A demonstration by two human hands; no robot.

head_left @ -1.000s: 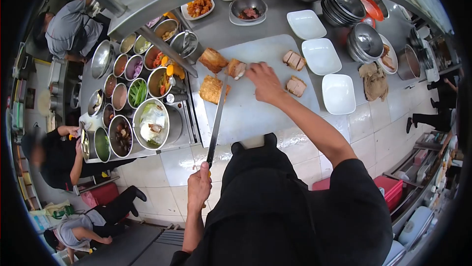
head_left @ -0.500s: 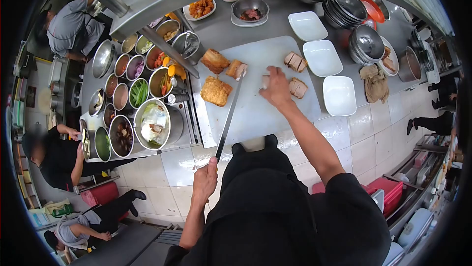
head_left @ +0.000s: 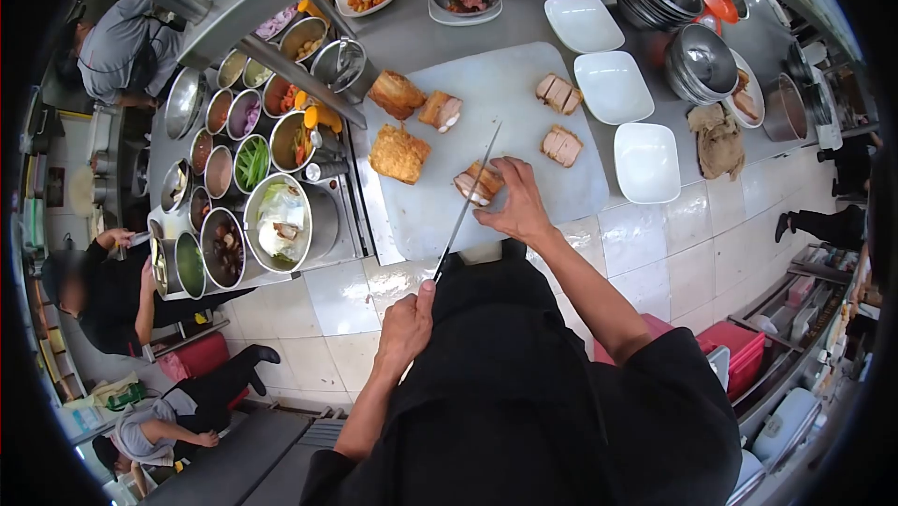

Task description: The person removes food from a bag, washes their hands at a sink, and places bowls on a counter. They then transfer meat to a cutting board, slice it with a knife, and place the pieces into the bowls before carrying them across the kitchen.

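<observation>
My left hand (head_left: 404,328) grips the handle of a long knife (head_left: 458,216). The blade lies across a partly sliced piece of roasted meat (head_left: 479,184) at the near middle of the white cutting board (head_left: 421,225). My right hand (head_left: 520,205) holds that piece at its right end, thumb below and fingers above. Two sliced portions (head_left: 558,93) (head_left: 561,145) rest at the board's right. At its left are two browned chunks (head_left: 397,94) (head_left: 399,154) and a smaller cut piece (head_left: 440,111).
Three white dishes (head_left: 647,164) stand right of the board, beside stacked metal bowls (head_left: 702,66) and a brown cloth (head_left: 716,141). Metal containers of ingredients (head_left: 253,163) and a slanting metal post (head_left: 309,85) are at left. Other people (head_left: 112,296) stand farther left.
My right hand has moved nearer to me and now holds a piece of meat. The knife has shifted right, off the smaller left piece and onto this one. The view has shifted slightly.
</observation>
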